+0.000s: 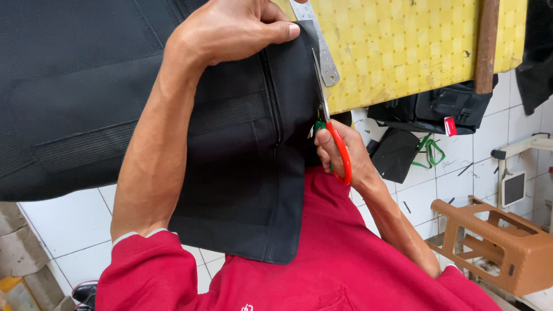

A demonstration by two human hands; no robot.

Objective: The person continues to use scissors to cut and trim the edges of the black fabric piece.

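Observation:
My left hand (230, 26) presses flat on a black fabric panel (247, 173) with a zipper seam, holding it at the edge of the yellow checked table (403, 40). My right hand (340, 152) grips red-handled scissors (325, 115), fingers through the loops. The blades point up along the panel's right edge, beside the thumb of my left hand. The panel hangs down over my red shirt.
A metal ruler (319, 46) lies on the table beside the blades. More black fabric (69, 86) covers the table's left. On the white tiled floor are a black bag (443, 106), black scraps (394, 152), green cord (429, 152) and a brown plastic stool (501, 242).

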